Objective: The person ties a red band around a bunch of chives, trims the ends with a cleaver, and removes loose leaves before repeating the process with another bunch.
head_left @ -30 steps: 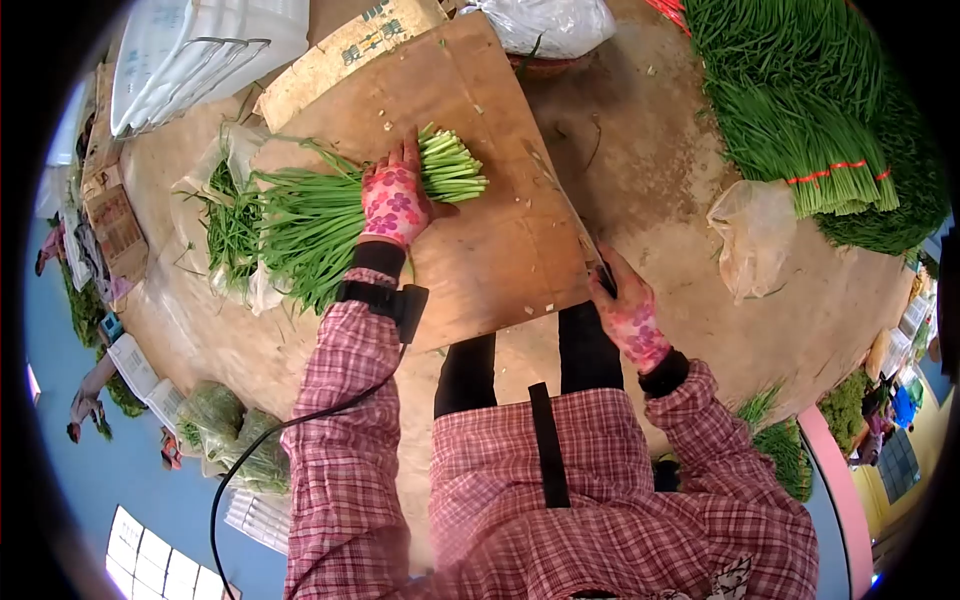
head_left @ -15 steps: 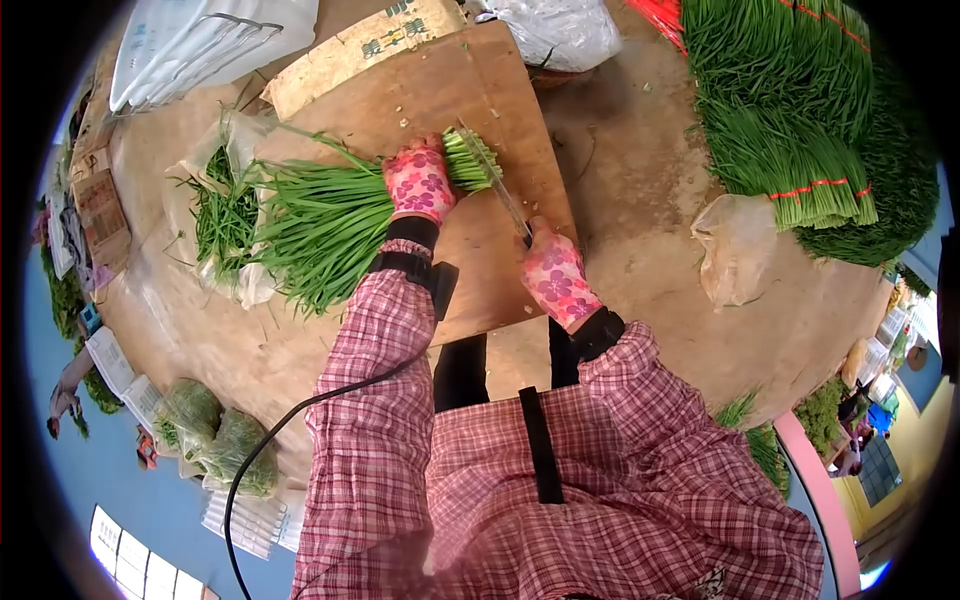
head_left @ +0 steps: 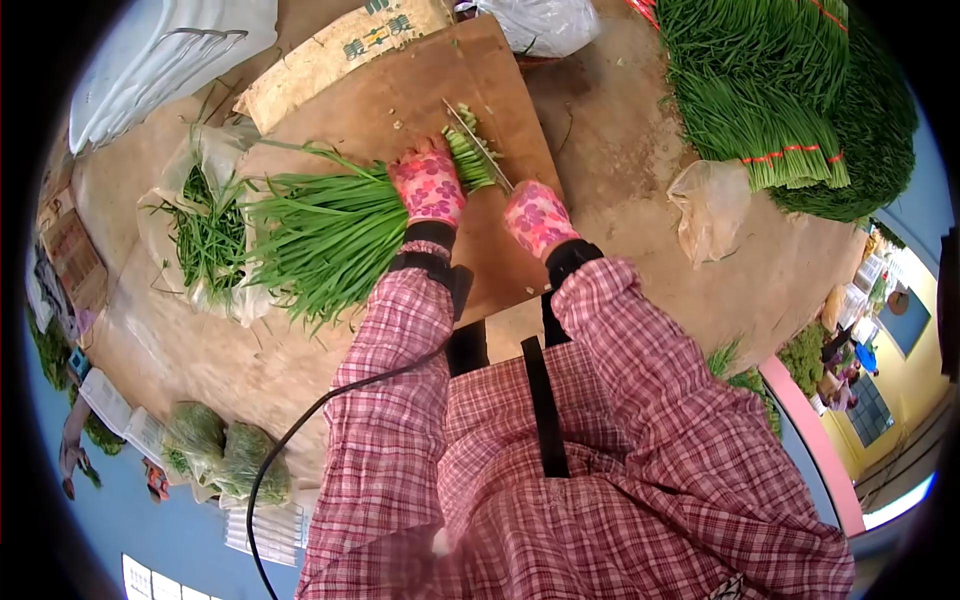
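A loose bunch of garlic chives point(head_left: 325, 225) lies across a brown wooden board point(head_left: 500, 250), leaves to the left and pale stalk ends to the right. My left hand point(head_left: 428, 185), in a pink flowered glove with bare fingertips, is closed around the stalks near their cut end. In my right hand point(head_left: 540, 217), also gloved, is a knife point(head_left: 478, 143); its handle is mostly hidden by the fingers. The blade lies across the stalk ends, just right of my left hand. Short cut stalk pieces point(head_left: 468, 118) are beside the blade.
At left sits an open plastic bag point(head_left: 205, 240) of loose greens. Red-banded chive bundles point(head_left: 790, 150) are piled at right, near a crumpled clear bag point(head_left: 710, 205). A printed carton piece point(head_left: 345, 55) lies behind the board, with white plastic bags point(head_left: 175, 60) at upper left.
The knife and my right hand have moved inward toward my left hand, and the blade has cut into the stalk ends. Small pieces now lie separated past the blade. The view has shifted slightly.
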Available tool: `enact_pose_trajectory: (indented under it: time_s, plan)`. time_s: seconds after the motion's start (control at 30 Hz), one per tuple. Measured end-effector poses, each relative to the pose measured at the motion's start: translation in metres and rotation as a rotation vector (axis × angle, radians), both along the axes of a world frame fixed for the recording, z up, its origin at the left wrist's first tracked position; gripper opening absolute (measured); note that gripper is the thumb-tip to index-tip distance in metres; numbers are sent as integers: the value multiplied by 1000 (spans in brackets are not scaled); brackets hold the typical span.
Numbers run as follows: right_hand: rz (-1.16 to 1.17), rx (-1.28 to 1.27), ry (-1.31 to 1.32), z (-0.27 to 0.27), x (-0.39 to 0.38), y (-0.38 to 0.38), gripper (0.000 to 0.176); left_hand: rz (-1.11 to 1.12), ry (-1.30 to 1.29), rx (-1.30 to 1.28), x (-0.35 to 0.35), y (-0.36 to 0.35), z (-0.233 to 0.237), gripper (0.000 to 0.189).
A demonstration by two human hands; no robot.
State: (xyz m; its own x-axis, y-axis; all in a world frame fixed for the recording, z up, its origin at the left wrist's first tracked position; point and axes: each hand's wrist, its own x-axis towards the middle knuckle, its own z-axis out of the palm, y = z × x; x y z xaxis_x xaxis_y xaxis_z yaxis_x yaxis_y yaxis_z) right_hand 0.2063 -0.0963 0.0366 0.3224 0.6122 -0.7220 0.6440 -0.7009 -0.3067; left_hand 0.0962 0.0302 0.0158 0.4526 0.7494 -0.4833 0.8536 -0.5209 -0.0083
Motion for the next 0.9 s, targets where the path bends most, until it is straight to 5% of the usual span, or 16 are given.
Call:
enact_pose_trajectory:
  time_s: [0.2, 0.43, 0.6, 0.7, 0.9]
  plan:
    - [-75, -64, -68, -20, -10, 25, 20, 7, -47, -61, -3, 2, -2, 77]
    - [300, -22, -119, -70, -12, 11, 19, -30, -76, -45, -5, 0, 6, 80]
    - [-505, 217, 121, -20, 22, -19, 20, -56, -37, -40, -2, 1, 14, 78]
    - [-436, 227, 138, 21, 16, -42, 21, -40, -39, -25, -1, -3, 12, 79]
    - [-304, 206, 91, 6, -9, -46, 15, -37, -62, 19, 1, -7, 12, 77]
